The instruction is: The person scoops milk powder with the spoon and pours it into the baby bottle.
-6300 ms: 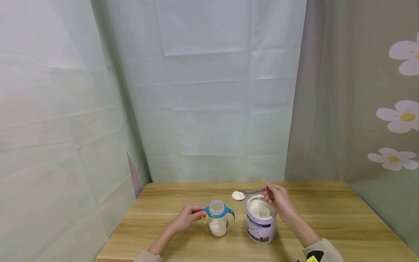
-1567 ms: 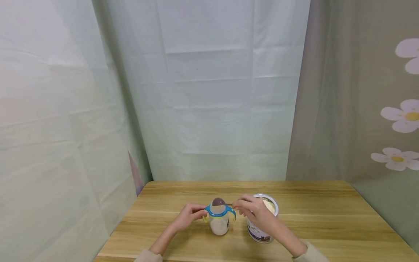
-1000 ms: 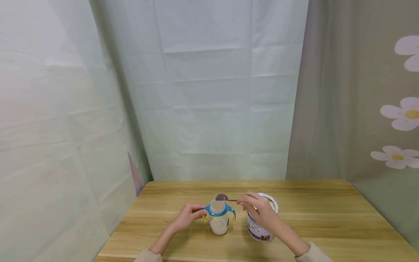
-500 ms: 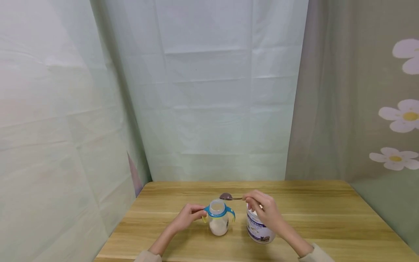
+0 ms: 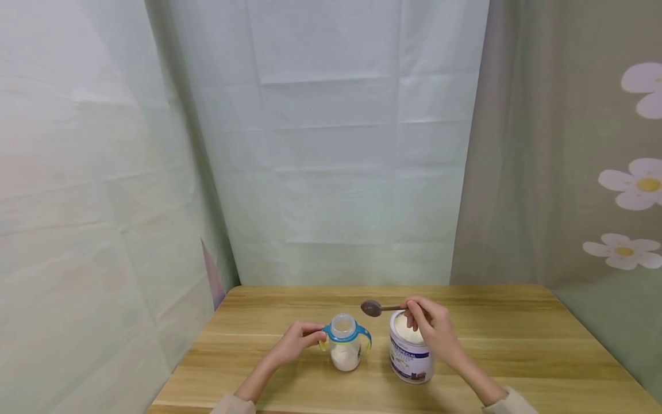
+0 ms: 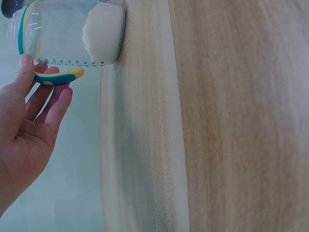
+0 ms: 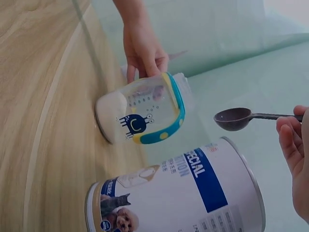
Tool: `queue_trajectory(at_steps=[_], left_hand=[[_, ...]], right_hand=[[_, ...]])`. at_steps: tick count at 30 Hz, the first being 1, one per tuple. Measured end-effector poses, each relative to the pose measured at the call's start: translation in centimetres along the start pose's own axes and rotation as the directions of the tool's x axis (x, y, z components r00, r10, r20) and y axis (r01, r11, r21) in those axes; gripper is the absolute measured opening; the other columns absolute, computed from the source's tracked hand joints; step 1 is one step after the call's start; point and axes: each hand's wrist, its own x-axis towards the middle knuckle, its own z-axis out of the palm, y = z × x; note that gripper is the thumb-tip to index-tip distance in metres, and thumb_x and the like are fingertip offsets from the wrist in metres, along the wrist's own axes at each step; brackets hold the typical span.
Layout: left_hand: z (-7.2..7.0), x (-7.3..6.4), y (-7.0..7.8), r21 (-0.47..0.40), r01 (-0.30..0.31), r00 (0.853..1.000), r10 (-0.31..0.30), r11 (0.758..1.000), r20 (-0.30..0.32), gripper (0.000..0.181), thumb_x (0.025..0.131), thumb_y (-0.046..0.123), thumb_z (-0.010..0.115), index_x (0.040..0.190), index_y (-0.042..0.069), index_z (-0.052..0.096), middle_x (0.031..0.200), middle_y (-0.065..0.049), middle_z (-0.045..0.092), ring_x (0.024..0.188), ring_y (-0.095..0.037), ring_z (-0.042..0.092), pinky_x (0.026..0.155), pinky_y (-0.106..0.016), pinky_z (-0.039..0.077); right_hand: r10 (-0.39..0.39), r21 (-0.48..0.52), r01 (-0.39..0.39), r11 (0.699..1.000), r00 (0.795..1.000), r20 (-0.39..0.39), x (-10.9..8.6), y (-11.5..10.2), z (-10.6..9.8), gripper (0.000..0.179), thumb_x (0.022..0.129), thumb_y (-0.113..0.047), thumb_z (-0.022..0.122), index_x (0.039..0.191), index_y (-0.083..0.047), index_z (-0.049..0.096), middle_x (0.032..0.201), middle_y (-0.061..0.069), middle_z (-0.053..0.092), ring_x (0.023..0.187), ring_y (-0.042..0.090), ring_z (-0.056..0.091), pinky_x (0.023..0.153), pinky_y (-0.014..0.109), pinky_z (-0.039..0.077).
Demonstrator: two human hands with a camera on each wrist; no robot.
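Observation:
A clear baby bottle [image 5: 345,355] with a blue and yellow handle ring stands upright on the table, white powder [image 6: 104,31] in its lower part. My left hand [image 5: 296,345] pinches one bottle handle [image 6: 58,77] between thumb and fingers. To the right stands an uncapped white and purple-blue tin [image 5: 411,362], pale powder showing inside. Over its rim, my right hand [image 5: 435,328] grips a dark spoon [image 5: 371,308] by the handle, its bowl pointing left. In the right wrist view the spoon's bowl [image 7: 234,118] faces up and holds no visible heap of powder.
Both containers stand on a wood-grain table [image 5: 274,310], the bottle a short gap left of the tin. Pale curtains [image 5: 331,172] hang behind and at the left; a flower-printed curtain [image 5: 548,172] hangs on the right.
The spoon carried a heap of white powder earlier, then was tipped at the bottle's mouth. Since then my right hand has drawn it right, over the tin. The left hand stays at the handle.

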Motion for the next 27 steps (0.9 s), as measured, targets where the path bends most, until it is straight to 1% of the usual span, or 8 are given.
queue_trajectory(at_steps=[2,4,10,14,18,23,27], left_hand=[[0.0,0.1,0.0,0.000,-0.001,1.000,0.001,1.000,-0.001,0.029,0.097,0.023,0.058,0.115,0.003,0.069,0.104,-0.020,0.070,0.091,-0.008,0.063,0.085,-0.026,0.056],[0.0,0.1,0.0,-0.004,-0.004,1.000,0.004,1.000,-0.004,0.029,0.096,0.023,0.058,0.114,0.003,0.070,0.104,-0.020,0.070,0.091,-0.008,0.063,0.085,-0.025,0.056],[0.0,0.1,-0.2,-0.012,-0.017,1.000,0.017,1.000,-0.004,0.028,0.096,0.021,0.059,0.114,0.002,0.070,0.103,-0.020,0.070,0.091,-0.005,0.063,0.086,-0.024,0.055],[0.1,0.0,-0.4,-0.016,-0.002,1.000,0.002,1.000,-0.001,0.028,0.096,0.021,0.059,0.114,0.003,0.070,0.104,-0.018,0.070,0.092,-0.005,0.064,0.086,-0.024,0.055],[0.1,0.0,-0.4,-0.008,0.000,1.000,0.000,1.000,-0.003,0.029,0.096,0.022,0.059,0.115,0.003,0.070,0.105,-0.017,0.070,0.093,-0.006,0.064,0.087,-0.025,0.055],[0.0,-0.1,-0.2,-0.005,0.007,1.000,-0.007,1.000,-0.007,0.029,0.096,0.023,0.059,0.115,0.003,0.069,0.106,-0.019,0.069,0.092,-0.007,0.063,0.087,-0.025,0.055],[0.0,-0.1,-0.2,-0.003,0.000,1.000,0.000,1.000,-0.009,0.029,0.096,0.023,0.058,0.114,0.003,0.070,0.105,-0.020,0.069,0.091,-0.008,0.063,0.087,-0.027,0.056]], right_hand=[[0.009,0.009,-0.009,1.000,1.000,-0.015,0.1,-0.3,-0.3,0.019,0.091,0.021,0.046,0.089,0.010,0.061,0.061,0.015,0.055,0.051,0.021,0.050,0.044,0.022,0.044],[0.018,0.012,-0.018,1.000,0.999,-0.030,0.1,-0.2,-0.6,0.018,0.092,0.020,0.045,0.090,0.010,0.061,0.061,0.015,0.054,0.050,0.021,0.049,0.044,0.022,0.044],[0.054,0.035,-0.052,0.998,0.997,-0.059,-0.5,1.4,-1.4,0.020,0.094,0.015,0.046,0.091,0.006,0.063,0.063,0.010,0.055,0.051,0.018,0.050,0.044,0.020,0.044],[0.067,0.052,-0.063,0.997,0.994,-0.086,-0.7,1.8,-1.7,0.022,0.095,0.015,0.044,0.090,0.005,0.063,0.063,0.011,0.054,0.051,0.016,0.050,0.043,0.022,0.043],[0.092,0.067,-0.084,0.994,0.988,-0.122,-0.4,0.9,-1.9,0.022,0.095,0.016,0.043,0.086,0.009,0.061,0.061,0.016,0.052,0.049,0.015,0.049,0.042,0.024,0.042],[0.127,0.059,-0.120,0.991,0.981,-0.147,0.1,-0.7,-2.2,0.020,0.096,0.014,0.043,0.084,0.012,0.060,0.060,0.015,0.052,0.048,0.017,0.049,0.041,0.025,0.042],[0.110,0.033,-0.106,0.994,0.982,-0.156,0.3,-0.9,-2.7,0.021,0.096,0.014,0.043,0.084,0.011,0.060,0.059,0.016,0.051,0.047,0.016,0.048,0.039,0.024,0.040]])
